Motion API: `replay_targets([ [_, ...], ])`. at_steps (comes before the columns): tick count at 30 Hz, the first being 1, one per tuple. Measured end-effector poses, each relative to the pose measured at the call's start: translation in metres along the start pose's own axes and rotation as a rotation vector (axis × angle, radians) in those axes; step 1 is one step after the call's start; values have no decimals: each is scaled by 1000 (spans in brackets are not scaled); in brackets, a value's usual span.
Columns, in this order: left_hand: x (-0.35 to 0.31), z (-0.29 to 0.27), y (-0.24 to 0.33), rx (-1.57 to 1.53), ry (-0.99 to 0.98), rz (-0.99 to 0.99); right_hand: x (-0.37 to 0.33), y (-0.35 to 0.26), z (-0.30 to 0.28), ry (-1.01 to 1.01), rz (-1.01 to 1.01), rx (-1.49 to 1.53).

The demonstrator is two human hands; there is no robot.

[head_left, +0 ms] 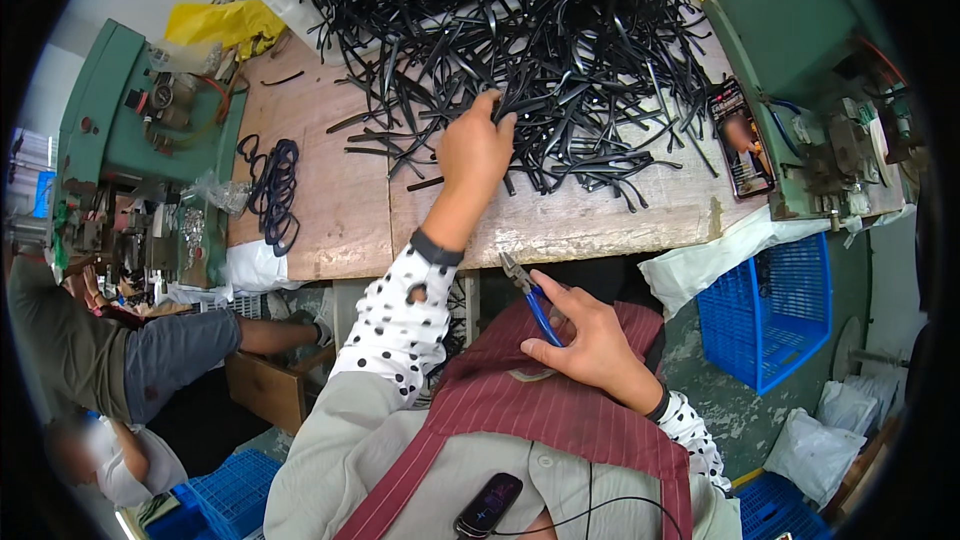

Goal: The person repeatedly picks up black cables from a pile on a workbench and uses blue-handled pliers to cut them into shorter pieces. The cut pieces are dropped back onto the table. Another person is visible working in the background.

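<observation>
A large heap of thin black curved strips, which look like eyeglass temples [590, 70], covers the far half of the wooden table. My left hand [475, 147] reaches into its near edge. Its index finger and thumb bend round a black eyeglass temple [498, 110]; the fingertips are partly lost among the pieces. In my right hand [597, 342], held low over my lap just off the table's front edge, is a pair of pliers [541, 312] with blue handles. The metal jaws point up toward the table and touch nothing.
Green machines [110, 140] flank the table [560, 230] on the left and right. A bundle of dark loops [273, 190] lies at the left, a dark flat box [742, 140] at the right. Blue crates [765, 310] stand on the floor. Another person [150, 360] sits at the left.
</observation>
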State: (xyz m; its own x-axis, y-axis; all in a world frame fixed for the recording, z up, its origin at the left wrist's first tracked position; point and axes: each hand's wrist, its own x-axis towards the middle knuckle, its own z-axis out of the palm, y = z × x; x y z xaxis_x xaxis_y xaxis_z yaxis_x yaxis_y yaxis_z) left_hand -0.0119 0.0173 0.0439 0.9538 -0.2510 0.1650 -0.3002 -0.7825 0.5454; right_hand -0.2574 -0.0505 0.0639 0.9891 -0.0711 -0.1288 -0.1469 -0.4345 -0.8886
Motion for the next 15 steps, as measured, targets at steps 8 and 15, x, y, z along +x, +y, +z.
replay_targets([
  [8,17,7,-11,76,1,241,-1,1,-3,19,2,-16],
  [15,27,22,-23,3,104,441,-2,-3,-1,-12,-19,-50],
])
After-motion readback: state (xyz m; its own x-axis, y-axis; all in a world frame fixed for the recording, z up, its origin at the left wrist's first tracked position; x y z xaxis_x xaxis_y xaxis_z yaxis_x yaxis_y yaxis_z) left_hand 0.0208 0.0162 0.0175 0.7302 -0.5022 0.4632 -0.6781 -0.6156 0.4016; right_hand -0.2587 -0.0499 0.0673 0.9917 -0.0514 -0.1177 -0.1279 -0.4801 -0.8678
